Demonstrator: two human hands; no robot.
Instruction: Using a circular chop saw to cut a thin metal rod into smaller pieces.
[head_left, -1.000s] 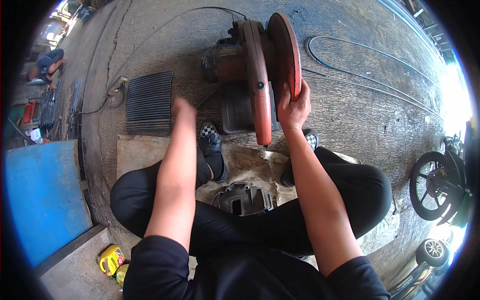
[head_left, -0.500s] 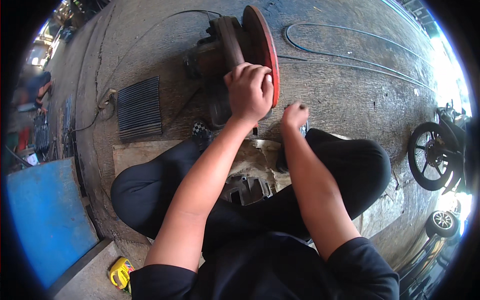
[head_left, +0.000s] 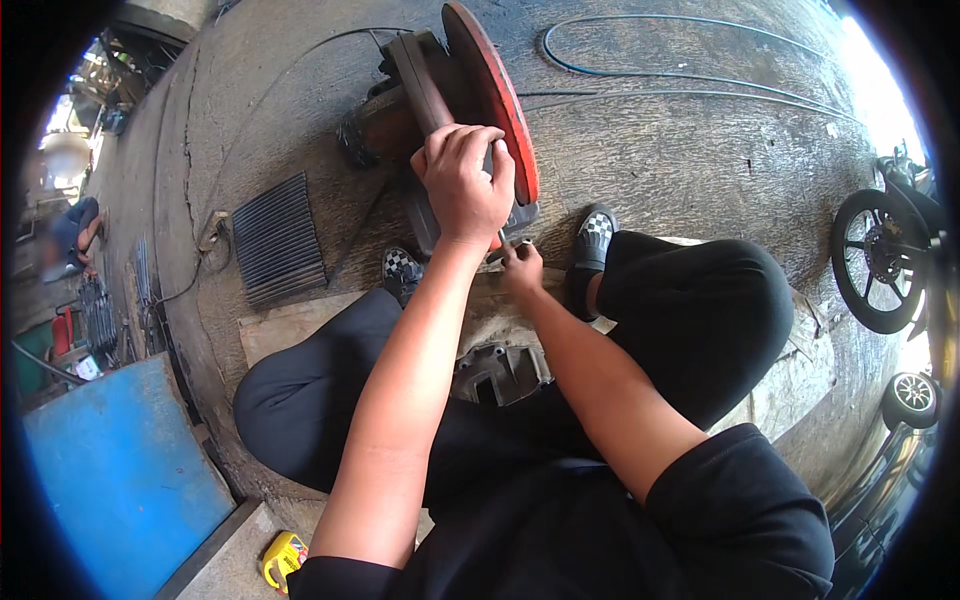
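A floor-standing cut-off saw (head_left: 420, 85) with a red-rimmed round guard (head_left: 490, 95) stands in front of me. My left hand (head_left: 468, 190) is closed over the handle end of its arm, beside the guard. Just below it, near the front of the saw's base, is my right hand (head_left: 523, 270). Its fingers are curled closed around a small dark piece at the fingertips, too small to name. A bit of orange-red shows between the two hands. Between my legs lies a grey cast metal part (head_left: 500, 376), partly covered by my dark trousers.
Dark thin rods (head_left: 280, 240) lie side by side left of the saw. A cable loop (head_left: 650, 75) stretches away right. A blue panel (head_left: 120, 470), a yellow container (head_left: 284, 560), a motorcycle wheel (head_left: 880, 260) and a distant person (head_left: 75, 235) are around the edges.
My right hand has moved left and inward, from beside my right foot to the saw's base. My left hand stays on the handle. The whole view has shifted slightly.
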